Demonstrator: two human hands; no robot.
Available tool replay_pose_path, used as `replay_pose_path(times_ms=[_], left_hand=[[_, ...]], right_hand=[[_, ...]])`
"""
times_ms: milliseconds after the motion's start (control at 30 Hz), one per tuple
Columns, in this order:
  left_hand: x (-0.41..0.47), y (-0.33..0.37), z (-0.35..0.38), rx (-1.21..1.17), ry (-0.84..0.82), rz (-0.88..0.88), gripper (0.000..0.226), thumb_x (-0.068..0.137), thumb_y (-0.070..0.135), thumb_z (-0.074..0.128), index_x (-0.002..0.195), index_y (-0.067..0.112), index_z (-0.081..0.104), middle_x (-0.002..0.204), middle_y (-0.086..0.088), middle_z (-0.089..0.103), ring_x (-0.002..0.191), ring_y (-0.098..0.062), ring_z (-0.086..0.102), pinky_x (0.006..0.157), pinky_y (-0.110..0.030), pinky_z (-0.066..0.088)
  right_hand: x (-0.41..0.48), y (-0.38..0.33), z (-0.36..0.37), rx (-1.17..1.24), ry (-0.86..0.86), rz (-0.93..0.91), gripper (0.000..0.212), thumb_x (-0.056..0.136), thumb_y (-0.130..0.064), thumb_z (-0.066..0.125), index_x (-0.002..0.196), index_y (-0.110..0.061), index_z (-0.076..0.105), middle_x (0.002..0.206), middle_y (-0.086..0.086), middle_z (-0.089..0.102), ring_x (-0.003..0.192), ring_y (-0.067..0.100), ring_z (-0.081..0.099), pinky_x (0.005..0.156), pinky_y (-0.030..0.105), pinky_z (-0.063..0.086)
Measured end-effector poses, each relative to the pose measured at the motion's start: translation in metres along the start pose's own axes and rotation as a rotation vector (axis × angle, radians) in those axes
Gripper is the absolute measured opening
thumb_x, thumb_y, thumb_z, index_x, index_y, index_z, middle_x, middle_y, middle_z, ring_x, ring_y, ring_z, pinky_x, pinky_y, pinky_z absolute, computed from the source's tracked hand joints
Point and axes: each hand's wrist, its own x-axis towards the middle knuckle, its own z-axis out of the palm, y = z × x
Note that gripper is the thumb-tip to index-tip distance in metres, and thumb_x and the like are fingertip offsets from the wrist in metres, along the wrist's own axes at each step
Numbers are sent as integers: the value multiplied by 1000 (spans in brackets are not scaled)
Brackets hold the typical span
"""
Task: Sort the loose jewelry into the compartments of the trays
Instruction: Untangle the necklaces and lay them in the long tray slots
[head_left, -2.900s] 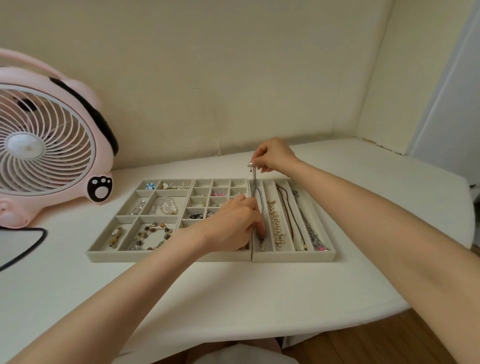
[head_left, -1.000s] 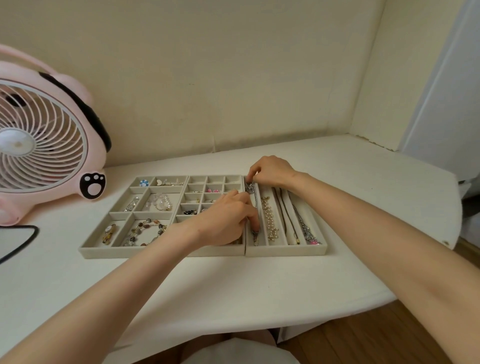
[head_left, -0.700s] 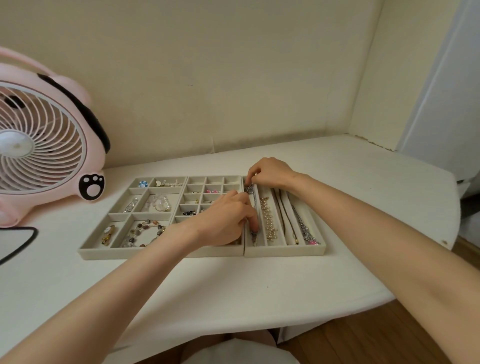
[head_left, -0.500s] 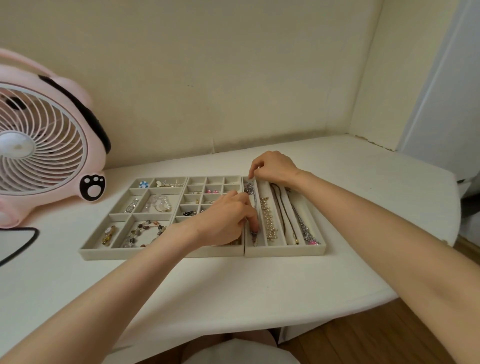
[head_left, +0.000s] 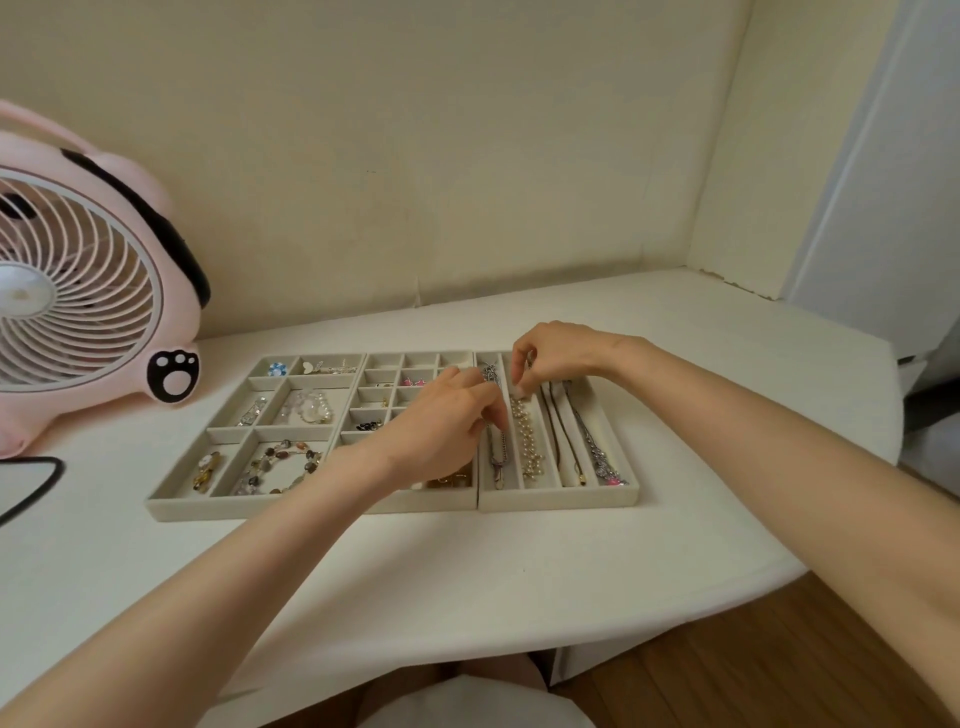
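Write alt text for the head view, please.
Over a necklace tray on a table, the left hand holds a chain in its leftmost slot; the right hand is just above the pearls beside it. A pink fan stands at left.

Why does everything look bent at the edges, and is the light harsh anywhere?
Head view: the wide-angle lens warps the pink round fan and the front edge of the white desk; light is soft and even, shadows faint, no glare; the grey felt trays are sharp centrally, yet tiny pieces blur.
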Motion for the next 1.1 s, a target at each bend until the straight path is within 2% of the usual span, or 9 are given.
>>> replay_pose_path(times_ms=[167, 300, 433, 567, 633, 700, 800, 867, 1100], left_hand=[[5, -2, 4, 3, 109, -34, 23, 91, 3, 45, 98, 16, 63, 100, 3, 49, 100, -16, 42, 83, -23, 32], [10, -2, 3, -85, 179, -91, 15, 91, 8, 50, 96, 16, 61, 95, 5, 49, 95, -13, 42, 78, -21, 30], [18, -2, 2, -368, 238, -208, 12, 90, 11, 54, 101, 15, 56, 98, 0, 59, 89, -15, 53, 77, -26, 45], [30, 0, -1, -754, 207, -386, 34, 86, 12, 63, 117, 12, 47, 103, -3, 61, 91, -14, 58, 83, -30, 50], [36, 0, -1, -843, 178, -420, 38, 83, 12, 67, 116, 10, 49, 98, -2, 63, 90, -13, 61, 87, -30, 49], [38, 1, -1, -879, 160, -421, 29, 82, 12, 69, 107, 9, 55, 90, -3, 66, 82, -12, 63, 82, -25, 49], [38, 5, -1, -911, 207, -371, 9, 84, 7, 65, 92, 4, 60, 76, -3, 65, 60, 0, 62, 60, -9, 46], [37, 5, -1, -907, 227, -359, 4, 86, 8, 63, 88, 5, 60, 72, -1, 64, 53, 5, 59, 52, -6, 42], [36, -2, -2, -891, 291, -412, 11, 90, 18, 60, 81, 15, 56, 79, -2, 65, 73, -10, 61, 56, -8, 42]], right_hand=[[-2, -11, 2, -32, -37, 3, 5, 76, -19, 72, 77, -24, 70, 71, -15, 65, 77, 4, 59, 65, 24, 43], [-2, -14, 3, 25, -71, -7, 20, 76, -8, 67, 63, -24, 68, 72, -10, 67, 78, 8, 60, 69, 23, 45], [-8, -6, -8, 234, -52, -20, 8, 75, -15, 73, 68, -19, 71, 67, -3, 60, 63, 11, 46, 54, 21, 34], [-18, -1, -24, 503, -34, -65, 8, 81, -11, 67, 75, -17, 66, 68, -7, 64, 65, 8, 54, 60, 21, 42], [-20, 1, -28, 598, -34, -99, 9, 83, -8, 64, 77, -14, 63, 74, -4, 67, 70, 9, 59, 62, 21, 45], [-22, 2, -28, 660, -21, -119, 10, 85, -7, 64, 78, -13, 60, 75, -1, 68, 70, 9, 61, 61, 19, 48], [-24, 4, -27, 720, 8, -128, 12, 84, -4, 65, 77, -11, 60, 71, 0, 68, 67, 10, 63, 59, 18, 49], [-24, 7, -27, 753, 10, -142, 11, 84, -2, 65, 79, -12, 61, 70, -1, 68, 68, 11, 63, 62, 20, 50], [-25, 11, -28, 823, -2, -169, 17, 87, 1, 58, 97, -11, 65, 80, 6, 60, 71, 13, 62, 67, 24, 54]])
